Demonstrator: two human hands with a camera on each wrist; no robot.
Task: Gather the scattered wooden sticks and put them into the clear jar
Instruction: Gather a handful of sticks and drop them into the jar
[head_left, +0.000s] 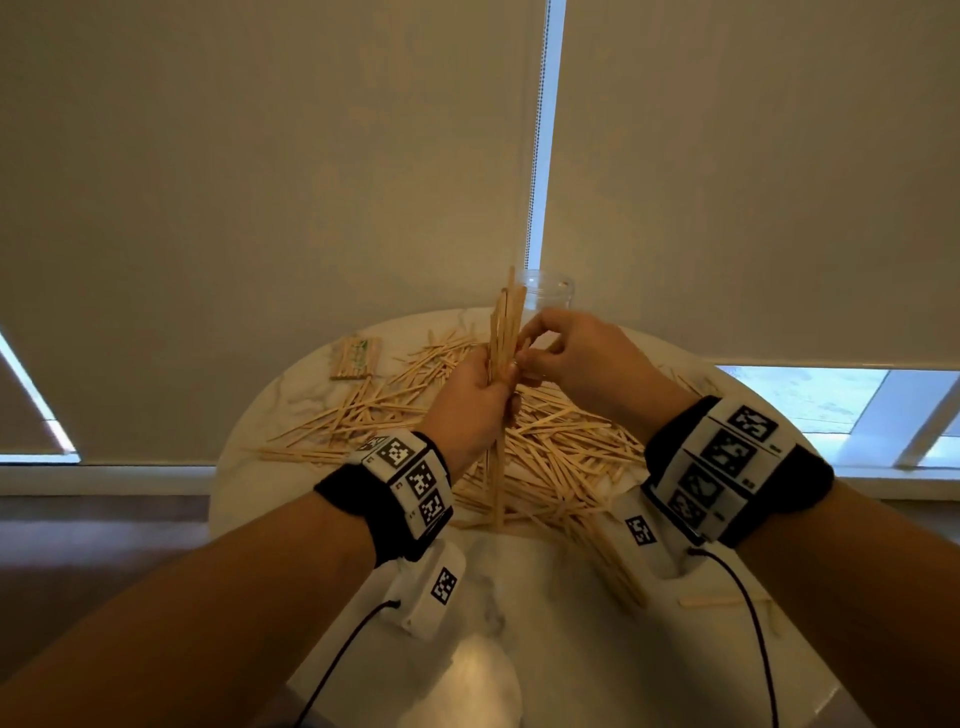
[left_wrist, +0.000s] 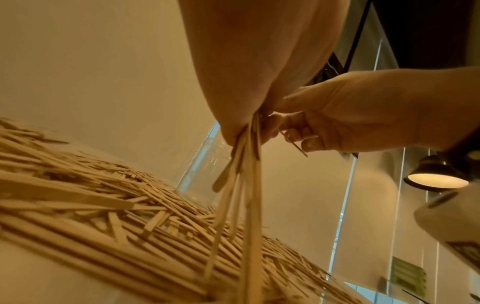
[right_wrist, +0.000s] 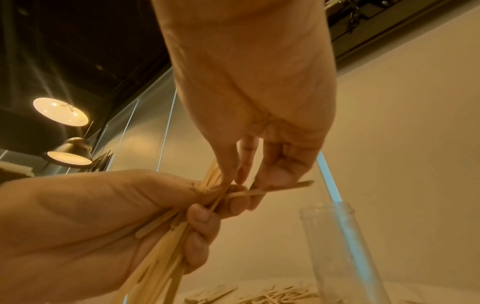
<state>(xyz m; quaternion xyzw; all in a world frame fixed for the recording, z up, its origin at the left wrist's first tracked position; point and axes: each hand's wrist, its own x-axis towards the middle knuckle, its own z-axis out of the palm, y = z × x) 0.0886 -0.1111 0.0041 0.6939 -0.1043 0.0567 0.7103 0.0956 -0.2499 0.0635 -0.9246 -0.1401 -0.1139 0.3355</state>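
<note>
Thin wooden sticks (head_left: 550, 447) lie scattered in a broad heap on the round white marble table (head_left: 519, 649). My left hand (head_left: 480, 395) grips an upright bundle of sticks (head_left: 504, 332) above the heap; its lower ends (left_wrist: 249, 205) hang toward the pile. My right hand (head_left: 566, 348) sits right beside it, pinching a single stick (right_wrist: 280, 188) laid crosswise against the bundle. The clear jar (head_left: 549, 293) stands upright at the table's far edge, just behind both hands, and looks empty (right_wrist: 337, 246).
A small pack of sticks (head_left: 356, 358) lies at the table's far left. One loose stick (head_left: 722, 601) rests near the right front. Roller blinds (head_left: 260, 208) hang close behind the table. Wrist-camera cables (head_left: 748, 623) trail over the near edge.
</note>
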